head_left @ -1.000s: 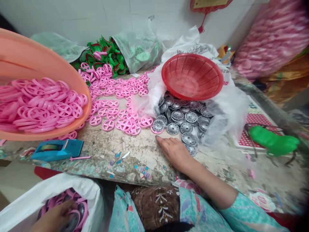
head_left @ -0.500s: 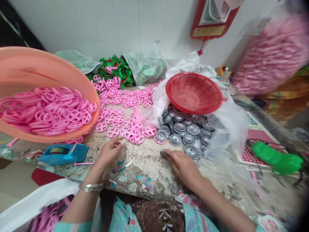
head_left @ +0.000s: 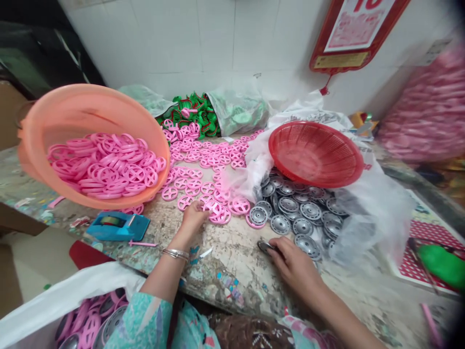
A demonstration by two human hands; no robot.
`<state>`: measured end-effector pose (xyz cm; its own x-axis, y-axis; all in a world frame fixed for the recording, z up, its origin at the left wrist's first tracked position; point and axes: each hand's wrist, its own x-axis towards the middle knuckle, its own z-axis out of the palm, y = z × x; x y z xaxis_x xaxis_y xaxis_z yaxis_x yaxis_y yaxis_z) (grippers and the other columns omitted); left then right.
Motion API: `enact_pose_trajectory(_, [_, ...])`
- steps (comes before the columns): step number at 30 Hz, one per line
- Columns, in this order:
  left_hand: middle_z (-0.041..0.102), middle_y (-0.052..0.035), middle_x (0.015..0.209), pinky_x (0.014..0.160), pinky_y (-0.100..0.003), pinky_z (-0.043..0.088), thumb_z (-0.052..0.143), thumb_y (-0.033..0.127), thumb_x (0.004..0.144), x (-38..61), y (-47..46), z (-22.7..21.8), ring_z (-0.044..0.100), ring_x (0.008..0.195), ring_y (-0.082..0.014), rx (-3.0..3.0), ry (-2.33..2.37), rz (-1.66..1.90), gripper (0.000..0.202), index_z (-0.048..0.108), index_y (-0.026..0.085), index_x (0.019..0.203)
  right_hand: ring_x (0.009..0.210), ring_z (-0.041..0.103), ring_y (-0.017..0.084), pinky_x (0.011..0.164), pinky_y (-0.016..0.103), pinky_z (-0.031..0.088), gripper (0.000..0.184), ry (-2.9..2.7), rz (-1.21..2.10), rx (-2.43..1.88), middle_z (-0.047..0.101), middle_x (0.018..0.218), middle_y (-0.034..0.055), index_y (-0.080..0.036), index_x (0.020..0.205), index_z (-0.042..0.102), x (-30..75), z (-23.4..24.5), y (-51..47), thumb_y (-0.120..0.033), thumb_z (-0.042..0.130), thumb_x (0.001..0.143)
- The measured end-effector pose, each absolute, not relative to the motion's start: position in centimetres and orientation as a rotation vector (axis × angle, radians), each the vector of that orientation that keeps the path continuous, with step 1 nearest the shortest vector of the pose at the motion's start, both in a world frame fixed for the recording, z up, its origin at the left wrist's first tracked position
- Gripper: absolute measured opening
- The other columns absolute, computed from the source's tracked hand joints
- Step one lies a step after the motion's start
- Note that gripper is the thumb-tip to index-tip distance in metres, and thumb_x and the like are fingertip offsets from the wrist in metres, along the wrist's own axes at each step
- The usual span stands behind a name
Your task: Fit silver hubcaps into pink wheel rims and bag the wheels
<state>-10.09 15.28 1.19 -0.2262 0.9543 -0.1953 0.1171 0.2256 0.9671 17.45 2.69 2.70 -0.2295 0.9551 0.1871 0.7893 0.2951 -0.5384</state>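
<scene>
My left hand (head_left: 193,217) reaches across the worn table to the near edge of a spread of pink plastic wheels (head_left: 203,165); its fingertips are closed on one pink wheel (head_left: 214,209). My right hand (head_left: 295,261) rests on the table with its fingers pinched on a grey hubcap disc (head_left: 266,246). Just beyond it lies a heap of grey hubcap discs (head_left: 298,208) on a clear plastic bag.
A peach basin (head_left: 43,121) full of pink wheels leans at the left. A red mesh basket (head_left: 315,153) sits on the bag of discs. A blue tape dispenser (head_left: 118,226) lies near the edge. A white bag (head_left: 54,295) of assembled wheels sits below. Green parts (head_left: 192,109) lie at the back.
My left hand came up out of the white bag, crossed the table and took hold of a pink wheel. My right hand picked up a grey disc. The view tilted upward.
</scene>
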Motion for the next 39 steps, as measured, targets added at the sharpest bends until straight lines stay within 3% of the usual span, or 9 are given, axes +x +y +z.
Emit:
enact_pose_trajectory(4, [0.052, 0.0086, 0.051, 0.044, -0.019, 0.038, 0.075, 0.018, 0.048, -9.5, 13.3, 2.0, 0.049, 0.044, -0.0077, 0.976, 1.419, 1.207, 0.031, 0.052, 0.017, 0.069, 0.077, 0.058, 0.020, 0.069, 0.031, 0.044, 0.017, -1.969, 0.604, -1.506, 0.060, 0.084, 0.0050, -0.020, 0.090, 0.058, 17.0, 3.4, 2.9, -0.033, 0.047, 0.088])
enact_pose_trajectory(8, [0.056, 0.0091, 0.053, 0.046, -0.020, 0.044, 0.075, 0.025, 0.054, -7.6, 9.7, 3.0, 0.052, 0.045, -0.0085, 0.873, 1.266, 1.239, 0.034, 0.048, 0.020, 0.074, 0.065, 0.055, 0.016, 0.060, 0.027, 0.044, 0.021, -1.518, 0.922, -1.410, 0.057, 0.075, 0.0010, -0.020, 0.090, 0.057, 15.4, 4.7, 2.5, -0.040, 0.055, 0.085])
enact_pose_trajectory(11, [0.063, 0.0057, 0.058, 0.050, -0.024, 0.049, 0.076, 0.027, 0.057, -5.8, 6.8, 3.9, 0.059, 0.049, -0.0123, 0.799, 1.150, 1.145, 0.036, 0.048, 0.020, 0.078, 0.064, 0.053, 0.014, 0.058, 0.025, 0.045, 0.023, -1.259, 1.081, -1.282, 0.057, 0.079, 0.0001, -0.021, 0.094, 0.055, 13.7, 5.7, 2.5, -0.040, 0.059, 0.082])
enact_pose_trajectory(15, [0.071, -0.0026, 0.072, 0.060, -0.030, 0.054, 0.076, 0.028, 0.063, -4.2, 4.2, 4.6, 0.067, 0.063, -0.0176, 0.707, 0.990, 0.994, 0.036, 0.054, 0.018, 0.089, 0.068, 0.052, 0.015, 0.062, 0.026, 0.045, 0.022, -1.295, 1.004, -1.278, 0.057, 0.078, 0.0002, -0.020, 0.097, 0.056, 12.4, 5.5, 2.5, -0.036, 0.060, 0.082])
enact_pose_trajectory(21, [0.071, -0.0009, 0.077, 0.059, -0.025, 0.054, 0.077, 0.019, 0.065, -3.5, 3.0, 4.3, 0.066, 0.062, -0.0131, 0.576, 0.875, 0.990, 0.034, 0.057, 0.017, 0.093, 0.089, 0.053, 0.019, 0.077, 0.031, 0.045, 0.020, -1.660, 0.678, -1.290, 0.054, 0.098, 0.0063, -0.021, 0.104, 0.058, 12.7, 4.7, 1.3, -0.029, 0.054, 0.087])
enact_pose_trajectory(26, [0.071, -0.0015, 0.084, 0.065, -0.026, 0.055, 0.076, 0.015, 0.065, -3.0, 2.8, 4.2, 0.066, 0.070, -0.0135, 0.501, 0.794, 0.950, 0.033, 0.059, 0.018, 0.093, 0.076, 0.056, 0.016, 0.065, 0.026, 0.046, 0.042, -1.648, 0.896, -1.355, 0.059, 0.091, 0.0027, -0.023, 0.125, 0.045, 13.3, 5.1, 1.3, -0.035, 0.055, 0.086])
enact_pose_trajectory(28, [0.071, -0.0010, 0.082, 0.066, -0.026, 0.054, 0.077, 0.013, 0.062, -2.8, 2.7, 4.3, 0.065, 0.071, -0.0135, 0.524, 0.805, 0.937, 0.033, 0.060, 0.018, 0.091, 0.070, 0.055, 0.015, 0.061, 0.025, 0.045, 0.039, -1.690, 0.964, -1.366, 0.060, 0.083, 0.0004, -0.023, 0.126, 0.045, 13.4, 5.2, 1.2, -0.035, 0.051, 0.088])
enact_pose_trajectory(33, [0.069, 0.0017, 0.072, 0.056, -0.022, 0.050, 0.080, 0.016, 0.056, -2.4, 2.4, 4.4, 0.061, 0.059, -0.0116, 0.610, 0.909, 0.971, 0.034, 0.059, 0.018, 0.082, 0.076, 0.057, 0.015, 0.064, 0.024, 0.045, 0.033, -1.639, 0.933, -1.341, 0.062, 0.091, 0.0016, -0.024, 0.120, 0.049, 12.8, 5.1, 0.6, -0.033, 0.050, 0.089])
enact_pose_trajectory(39, [0.069, 0.0007, 0.076, 0.060, -0.021, 0.048, 0.077, 0.019, 0.061, -3.4, 2.5, 4.3, 0.060, 0.065, -0.0111, 0.720, 0.931, 0.953, 0.030, 0.062, 0.019, 0.087, 0.081, 0.060, 0.016, 0.069, 0.026, 0.046, 0.040, -1.758, 1.046, -1.336, 0.064, 0.095, 0.0024, -0.024, 0.127, 0.046, 12.9, 4.6, 0.7, -0.037, 0.050, 0.090])
